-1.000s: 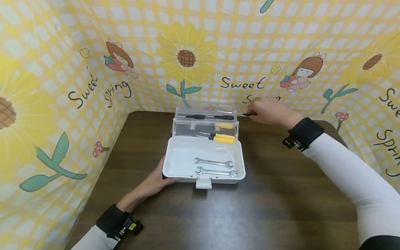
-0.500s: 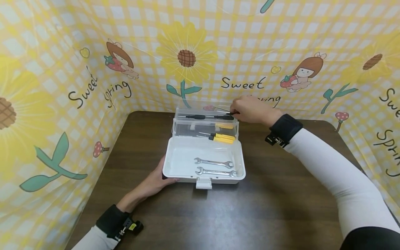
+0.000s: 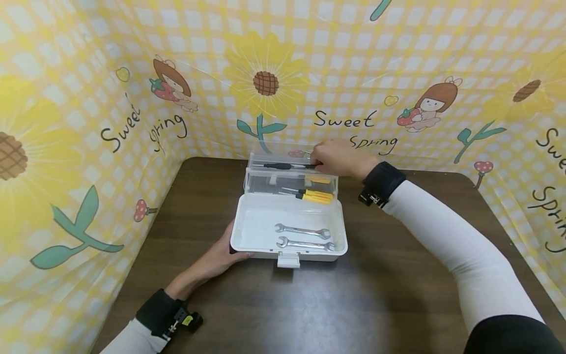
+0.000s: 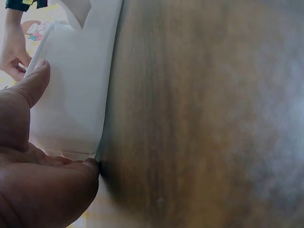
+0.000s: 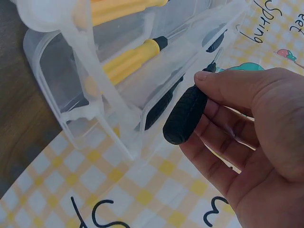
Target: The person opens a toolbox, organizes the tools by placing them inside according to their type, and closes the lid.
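Note:
A white toolbox (image 3: 256,226) stands open on the table. My left hand (image 3: 221,253) grips its front left corner; in the left wrist view the thumb (image 4: 35,83) lies on the wall and the fingers bend at the corner. Over the clear upper tray (image 3: 261,184) at the back, my right hand (image 3: 338,156) pinches a screwdriver (image 5: 185,116) by its black handle, thumb on top, beside the clear wall. Another black-handled screwdriver (image 3: 278,166) lies in the rear compartment. Yellow-handled screwdrivers (image 3: 317,198) lie further forward in the clear tray.
Two open-end wrenches (image 3: 305,244) lie in the toolbox's white bottom. A latch (image 3: 288,260) juts from its front wall. The brown table (image 3: 398,246) reaches out on both sides, and a yellow checked cloth (image 3: 212,98) hangs close behind the box.
My right hand has moved left with the screwdriver, from beyond the toolbox's right side to over its rear compartment. The left hand has stayed on the box.

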{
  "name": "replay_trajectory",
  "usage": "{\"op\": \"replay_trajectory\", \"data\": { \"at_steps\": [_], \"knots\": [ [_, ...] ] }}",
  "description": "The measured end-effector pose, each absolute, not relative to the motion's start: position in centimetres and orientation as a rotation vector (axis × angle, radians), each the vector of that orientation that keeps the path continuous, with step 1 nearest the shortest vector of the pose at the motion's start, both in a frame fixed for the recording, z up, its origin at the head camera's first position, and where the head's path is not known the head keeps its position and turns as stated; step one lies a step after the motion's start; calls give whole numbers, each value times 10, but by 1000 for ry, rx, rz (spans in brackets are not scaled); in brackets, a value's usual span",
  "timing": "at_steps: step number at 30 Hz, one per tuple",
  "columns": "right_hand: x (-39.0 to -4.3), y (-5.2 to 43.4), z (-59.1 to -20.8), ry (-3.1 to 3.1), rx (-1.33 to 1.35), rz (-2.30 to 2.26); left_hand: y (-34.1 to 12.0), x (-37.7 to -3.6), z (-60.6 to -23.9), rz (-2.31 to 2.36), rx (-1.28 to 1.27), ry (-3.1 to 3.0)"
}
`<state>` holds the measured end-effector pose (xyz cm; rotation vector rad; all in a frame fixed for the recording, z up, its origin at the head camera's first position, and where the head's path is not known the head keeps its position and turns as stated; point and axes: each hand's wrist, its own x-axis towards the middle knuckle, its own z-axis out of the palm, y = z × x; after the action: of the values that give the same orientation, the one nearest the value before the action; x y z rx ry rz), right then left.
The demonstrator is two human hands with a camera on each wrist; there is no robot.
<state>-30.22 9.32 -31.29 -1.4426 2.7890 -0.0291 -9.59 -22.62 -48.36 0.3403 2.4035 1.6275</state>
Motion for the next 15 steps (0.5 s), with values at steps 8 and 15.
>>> {"op": "replay_trajectory", "data": {
  "at_steps": [8, 15],
  "knots": [
    [-310, 84, -321, 2705, -1460, -103, -227, -95, -485, 1620, 331, 2405],
    [-313, 77, -319, 2673, -1464, -179, -227, -96, -486, 1642, 338, 2390]
  ]
}}
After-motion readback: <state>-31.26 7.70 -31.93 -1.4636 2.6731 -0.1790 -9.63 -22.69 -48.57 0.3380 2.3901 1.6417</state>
